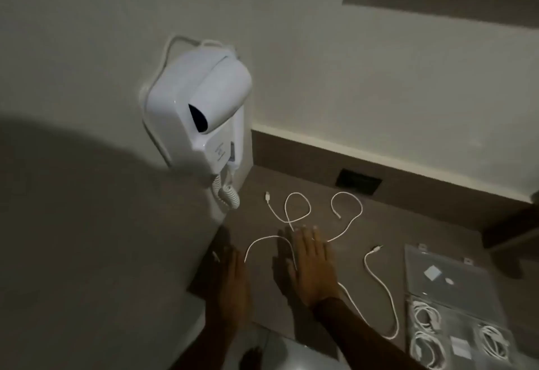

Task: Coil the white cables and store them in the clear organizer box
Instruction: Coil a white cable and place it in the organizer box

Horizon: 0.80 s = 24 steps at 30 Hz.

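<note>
Both hands lie flat and open, holding nothing, on the grey-brown desk (pixel 364 224): the right hand (pixel 313 267) rests palm-down over a loose thin white cable (pixel 294 212) that loops away beyond its fingertips, and the left hand (pixel 232 282) sits just beside it, in shadow. A second loose white cable (pixel 382 288) snakes to the right of the right hand, and further right sits the clear plastic organizer box (pixel 455 282), lid open, with coiled white cables already in its compartments. Judged step: start of coiling; the next move calls for closing the fingers on one cable end and winding it into loops.
</note>
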Each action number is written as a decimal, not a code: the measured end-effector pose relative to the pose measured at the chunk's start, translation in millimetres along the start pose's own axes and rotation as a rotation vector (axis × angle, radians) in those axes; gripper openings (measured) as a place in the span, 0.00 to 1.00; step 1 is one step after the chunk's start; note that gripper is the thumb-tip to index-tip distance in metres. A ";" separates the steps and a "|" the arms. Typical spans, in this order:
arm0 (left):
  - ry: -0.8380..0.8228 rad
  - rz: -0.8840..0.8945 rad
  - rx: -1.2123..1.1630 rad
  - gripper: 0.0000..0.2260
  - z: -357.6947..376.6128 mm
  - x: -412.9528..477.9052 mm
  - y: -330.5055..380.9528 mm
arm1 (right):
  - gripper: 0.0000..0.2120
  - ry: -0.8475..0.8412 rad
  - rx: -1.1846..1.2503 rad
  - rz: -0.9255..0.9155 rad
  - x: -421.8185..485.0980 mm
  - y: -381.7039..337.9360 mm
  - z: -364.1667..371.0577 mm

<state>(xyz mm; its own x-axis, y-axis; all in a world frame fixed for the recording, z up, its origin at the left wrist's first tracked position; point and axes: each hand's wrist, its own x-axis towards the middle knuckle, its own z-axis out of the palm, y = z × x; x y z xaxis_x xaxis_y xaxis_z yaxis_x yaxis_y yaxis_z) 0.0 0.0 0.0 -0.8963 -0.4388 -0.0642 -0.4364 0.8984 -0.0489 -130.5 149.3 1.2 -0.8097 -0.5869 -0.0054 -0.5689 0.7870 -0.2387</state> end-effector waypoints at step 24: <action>-0.821 -0.087 -1.611 0.12 -56.5 69.5 -21.2 | 0.08 -0.066 0.719 -0.087 54.8 1.1 -35.2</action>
<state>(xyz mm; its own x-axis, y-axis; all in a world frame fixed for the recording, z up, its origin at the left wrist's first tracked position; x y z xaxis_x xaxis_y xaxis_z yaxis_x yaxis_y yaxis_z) -57.5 -48.7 52.9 -0.8239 0.0731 -0.5620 -0.5635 -0.2107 0.7988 -180.5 124.7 34.8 -0.7425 -0.6698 -0.0103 -0.3771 0.4307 -0.8200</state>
